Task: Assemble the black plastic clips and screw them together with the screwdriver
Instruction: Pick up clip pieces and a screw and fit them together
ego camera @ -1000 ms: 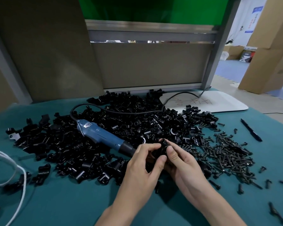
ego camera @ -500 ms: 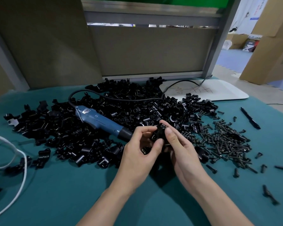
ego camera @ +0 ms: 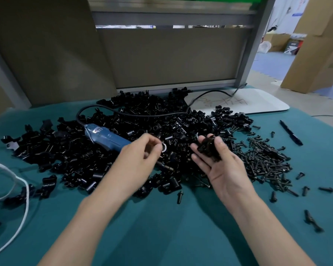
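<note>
My right hand is turned palm up and grips an assembled black clip between thumb and fingers, above the right side of the clip pile. My left hand hovers apart from it with fingers loosely curled and nothing visible in them. It is just beside the black nose of the blue electric screwdriver, which lies on the pile. A heap of black screws lies right of my right hand.
Teal cloth covers the table. A black pen and a white board lie at the far right. The screwdriver's black cord loops over the pile. A white cord curls at the left edge. Stray screws dot the right side.
My hands have come apart. The left hand let go of the clip and moved left toward the screwdriver; the right hand keeps the clip and has shifted right, palm up.
</note>
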Motion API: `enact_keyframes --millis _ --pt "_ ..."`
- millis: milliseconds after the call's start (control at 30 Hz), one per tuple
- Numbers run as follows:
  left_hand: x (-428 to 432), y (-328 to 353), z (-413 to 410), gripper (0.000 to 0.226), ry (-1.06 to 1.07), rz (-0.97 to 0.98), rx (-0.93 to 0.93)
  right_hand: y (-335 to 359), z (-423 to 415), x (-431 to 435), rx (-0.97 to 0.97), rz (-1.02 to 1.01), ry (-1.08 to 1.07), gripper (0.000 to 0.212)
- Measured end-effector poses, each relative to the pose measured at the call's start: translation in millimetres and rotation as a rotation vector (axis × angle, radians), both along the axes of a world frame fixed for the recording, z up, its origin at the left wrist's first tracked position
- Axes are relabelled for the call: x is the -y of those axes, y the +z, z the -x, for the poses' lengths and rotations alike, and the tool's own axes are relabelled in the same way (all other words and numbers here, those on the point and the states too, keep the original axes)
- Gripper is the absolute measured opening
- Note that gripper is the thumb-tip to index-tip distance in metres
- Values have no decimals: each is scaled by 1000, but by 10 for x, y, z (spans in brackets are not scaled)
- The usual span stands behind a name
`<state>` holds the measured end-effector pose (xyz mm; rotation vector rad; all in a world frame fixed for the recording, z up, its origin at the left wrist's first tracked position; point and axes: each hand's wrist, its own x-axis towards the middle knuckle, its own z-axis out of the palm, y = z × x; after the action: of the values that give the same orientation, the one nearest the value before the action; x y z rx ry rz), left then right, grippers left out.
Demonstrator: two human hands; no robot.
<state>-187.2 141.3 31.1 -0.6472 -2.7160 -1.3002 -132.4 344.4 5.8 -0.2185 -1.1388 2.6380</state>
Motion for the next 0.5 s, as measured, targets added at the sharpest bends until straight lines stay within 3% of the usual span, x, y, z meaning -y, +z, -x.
enact_keyframes --millis 133,300,500 --pt "14 93 -85 9 -133 432 132 21 -3 -51 12 53 -32 33" --pt "-273 34 -317 14 -221 599 80 4 5 -55 -9 56 -28 37" --pt "-427 -78 -501 23 -189 758 -206 -33 19 -40 -34 10 3 33"
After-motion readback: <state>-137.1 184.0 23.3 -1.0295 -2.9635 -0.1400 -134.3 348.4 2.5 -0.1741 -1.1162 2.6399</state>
